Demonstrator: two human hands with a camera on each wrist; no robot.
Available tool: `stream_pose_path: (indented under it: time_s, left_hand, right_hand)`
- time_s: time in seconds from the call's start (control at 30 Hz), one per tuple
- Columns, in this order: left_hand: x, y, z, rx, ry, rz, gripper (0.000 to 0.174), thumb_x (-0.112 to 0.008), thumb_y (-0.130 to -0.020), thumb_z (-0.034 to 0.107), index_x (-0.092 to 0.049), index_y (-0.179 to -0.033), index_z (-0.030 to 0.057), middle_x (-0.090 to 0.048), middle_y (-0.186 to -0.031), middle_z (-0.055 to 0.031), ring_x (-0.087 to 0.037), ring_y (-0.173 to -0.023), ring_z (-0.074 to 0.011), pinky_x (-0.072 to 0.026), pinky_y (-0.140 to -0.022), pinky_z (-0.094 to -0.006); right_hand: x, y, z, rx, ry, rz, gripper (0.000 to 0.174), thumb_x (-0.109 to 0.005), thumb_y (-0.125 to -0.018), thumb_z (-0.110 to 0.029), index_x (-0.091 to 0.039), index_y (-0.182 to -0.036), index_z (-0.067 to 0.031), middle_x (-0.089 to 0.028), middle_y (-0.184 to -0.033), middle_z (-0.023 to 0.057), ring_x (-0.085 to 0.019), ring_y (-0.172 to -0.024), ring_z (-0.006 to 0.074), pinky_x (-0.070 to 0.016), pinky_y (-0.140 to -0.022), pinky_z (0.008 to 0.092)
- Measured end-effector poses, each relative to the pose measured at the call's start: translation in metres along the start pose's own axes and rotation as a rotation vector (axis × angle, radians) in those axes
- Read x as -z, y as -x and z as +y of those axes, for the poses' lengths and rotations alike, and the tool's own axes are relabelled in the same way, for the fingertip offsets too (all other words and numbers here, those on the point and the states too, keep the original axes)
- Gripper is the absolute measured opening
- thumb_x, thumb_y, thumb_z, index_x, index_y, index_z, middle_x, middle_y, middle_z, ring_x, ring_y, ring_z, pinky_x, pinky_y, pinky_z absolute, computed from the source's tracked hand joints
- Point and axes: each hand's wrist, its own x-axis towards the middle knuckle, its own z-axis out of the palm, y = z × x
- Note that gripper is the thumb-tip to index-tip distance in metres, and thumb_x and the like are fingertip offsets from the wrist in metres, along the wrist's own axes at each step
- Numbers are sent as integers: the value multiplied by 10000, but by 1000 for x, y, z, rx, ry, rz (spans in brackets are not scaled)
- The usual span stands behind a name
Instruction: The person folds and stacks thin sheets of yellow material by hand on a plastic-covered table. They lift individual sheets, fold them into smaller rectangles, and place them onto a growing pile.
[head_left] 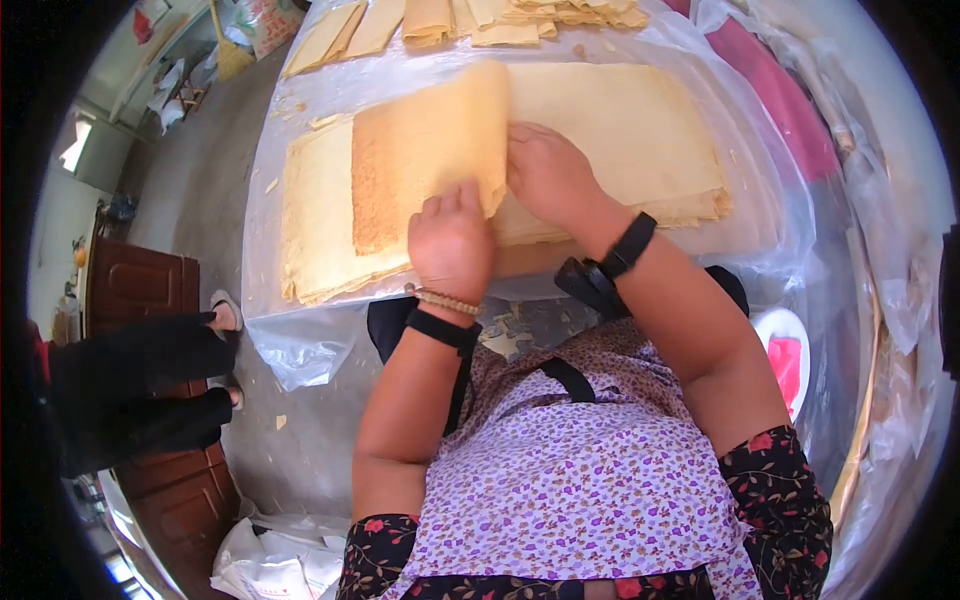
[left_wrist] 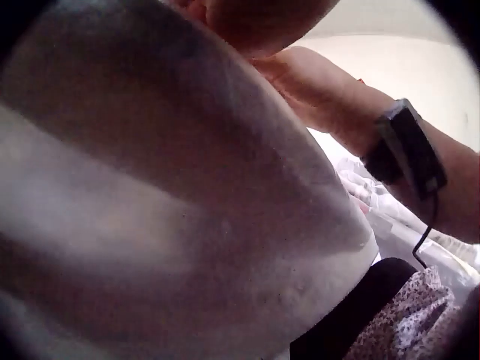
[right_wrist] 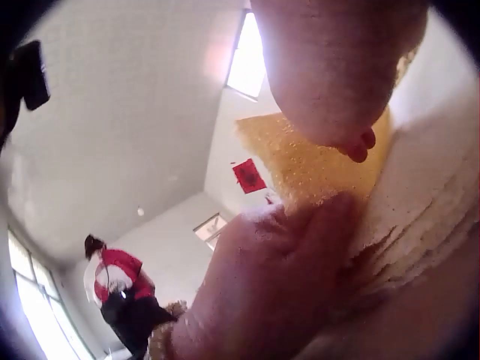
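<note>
A thin yellow sheet [head_left: 430, 130], like tofu skin, is folded over toward the left on a stack of wide sheets [head_left: 620, 120]; its raised part is blurred. My left hand [head_left: 452, 240] grips its near edge with bent fingers, overlapping the fold in the head view. At the right side of the fold, my right hand [head_left: 548, 172] holds the edge, fingertips partly hidden behind it. A browner, rougher strip [head_left: 374, 200] shows at the fold's left. In the right wrist view, the left hand [right_wrist: 270, 277] lies against the yellow sheet, below the right hand [right_wrist: 337, 67].
More folded sheets [head_left: 430, 20] lie along the far side of the plastic-covered table [head_left: 265, 210]. Pink cloth [head_left: 775, 95] and clear plastic line the right edge. A person in black trousers [head_left: 140, 370] stands at the left near a brown cabinet [head_left: 145, 280]. White sacks [head_left: 280, 560] lie on the floor.
</note>
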Motion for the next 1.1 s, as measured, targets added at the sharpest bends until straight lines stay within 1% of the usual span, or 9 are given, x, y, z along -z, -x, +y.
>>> stream_pose_path:
  time_s: [0.1, 0.2, 0.27, 0.37, 0.47, 0.67, 0.97, 1.07, 1.1]
  left_hand:
    - [23, -14, -13, 184, 46, -126, 196, -706, -890, 222, -738, -1039, 100, -727, -901, -162, -699, -831, -357, -547, -694, -476]
    - [44, -44, -52, 426, 70, -251, 220, -685, -969, 284, -754, -1008, 78, -726, -869, -208, -680, -726, -380, -524, -623, -448]
    - [49, -54, -80, 560, 480, -81, 347, -650, -1028, 347, -748, -1006, 15, -756, -881, -183, -702, -709, -350, -514, -623, -413]
    - [64, -59, -126, 773, 773, 142, 377, -642, -1038, 340, -744, -988, -20, -763, -869, -116, -733, -755, -262, -510, -625, -358]
    - [101, -44, -162, 997, 1018, 254, 349, -647, -1038, 313, -721, -1064, -27, -750, -977, -67, -741, -894, -205, -550, -679, -328]
    - [151, -2, -268, 1052, 1120, 418, 348, -649, -1041, 246, -613, -1288, 4, -720, -1183, -96, -738, -982, -225, -624, -776, -354]
    - [230, -2, -368, 1091, 1125, 360, 319, -611, -1068, 265, -637, -1291, 38, -727, -1224, -69, -724, -1065, -221, -617, -863, -372]
    - [255, 24, -450, 1022, 1183, 294, 317, -612, -1067, 262, -642, -1280, 29, -728, -1224, -75, -725, -1070, -222, -619, -863, -369]
    - [263, 19, -424, 1100, 1071, 461, 324, -627, -1059, 265, -644, -1272, 21, -732, -1212, -78, -731, -1054, -224, -624, -842, -359]
  right_hand:
    - [-19, 13, 7, 18, 110, 41, 394, -617, -978, -371, -673, -1301, -152, -637, -1320, 89, -536, -1337, 318, -440, -1059, 536]
    - [-25, 7, 9, -30, 164, -52, 483, -607, -982, -437, -604, -1401, -196, -535, -1470, 82, -433, -1440, 344, -333, -1122, 651]
    - [-27, 8, 10, -60, 153, -118, 520, -598, -986, -464, -577, -1440, -210, -499, -1522, 79, -394, -1473, 354, -292, -1146, 683]
    - [-24, 6, 13, -74, 169, -119, 536, -583, -994, -485, -569, -1458, -217, -481, -1555, 80, -368, -1497, 353, -274, -1170, 678]
    - [-27, 9, 12, -80, 167, -130, 546, -567, -1002, -501, -560, -1474, -228, -448, -1595, 79, -343, -1516, 351, -252, -1186, 682]
    - [-25, 8, 10, -79, 186, -142, 559, -560, -1004, -510, -551, -1492, -238, -439, -1614, 68, -347, -1516, 344, -239, -1198, 672]
    - [-24, 8, 11, -54, 226, -103, 546, -555, -1005, -516, -566, -1481, -249, -459, -1602, 53, -384, -1496, 321, -268, -1186, 650]
    - [-24, 8, 11, -55, 233, -103, 543, -554, -1005, -520, -569, -1479, -255, -464, -1598, 50, -388, -1495, 316, -274, -1183, 644]
    - [-24, 8, 11, -54, 234, -106, 543, -554, -1005, -522, -568, -1479, -257, -465, -1598, 49, -388, -1495, 315, -275, -1182, 643]
